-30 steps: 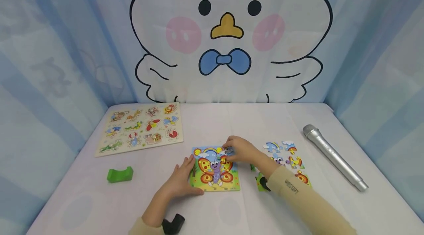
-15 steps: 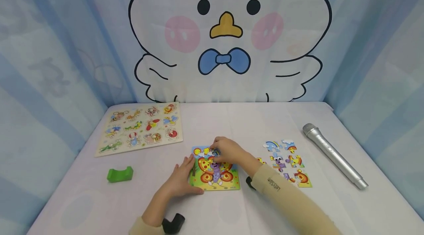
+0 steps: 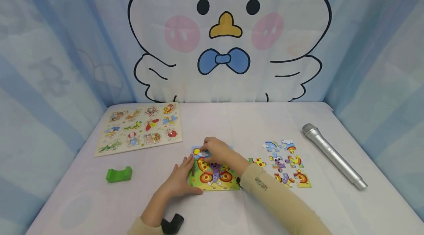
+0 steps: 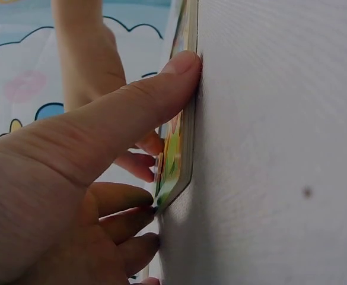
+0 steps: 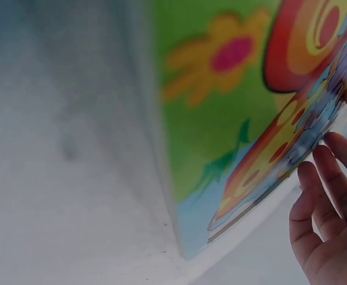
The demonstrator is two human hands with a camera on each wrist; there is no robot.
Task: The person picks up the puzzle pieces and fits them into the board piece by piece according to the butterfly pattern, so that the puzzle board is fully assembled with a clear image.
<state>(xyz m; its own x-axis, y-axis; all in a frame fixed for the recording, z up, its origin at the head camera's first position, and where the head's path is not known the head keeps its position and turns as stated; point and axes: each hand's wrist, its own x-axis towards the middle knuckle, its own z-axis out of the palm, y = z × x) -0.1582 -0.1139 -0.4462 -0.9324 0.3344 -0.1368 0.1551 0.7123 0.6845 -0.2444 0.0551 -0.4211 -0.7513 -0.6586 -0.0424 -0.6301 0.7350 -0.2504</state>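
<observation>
A square butterfly puzzle board (image 3: 214,183) lies on the white table in front of me. My left hand (image 3: 179,179) steadies it, thumb along the near edge and fingertips at the left side. In the left wrist view the thumb (image 4: 143,98) lies fairly straight against the board's edge. Over the board's upper left part, my right hand (image 3: 218,152) pinches a small puzzle piece (image 3: 204,153), mostly covered by the fingers. Right wrist view: the fingers (image 5: 333,196) bend close to the board's picture side (image 5: 220,119).
Several loose puzzle pieces (image 3: 278,161) lie right of the board, partly behind the right sleeve. A silver microphone (image 3: 334,155) lies farther right. A green block (image 3: 119,174) sits at left, and a wooden insect puzzle (image 3: 139,128) at back left. Curtains (image 3: 49,80) surround the table.
My right hand has moved left across the top of the board with the puzzle piece, uncovering more of the loose pieces at right. The left hand stays in place.
</observation>
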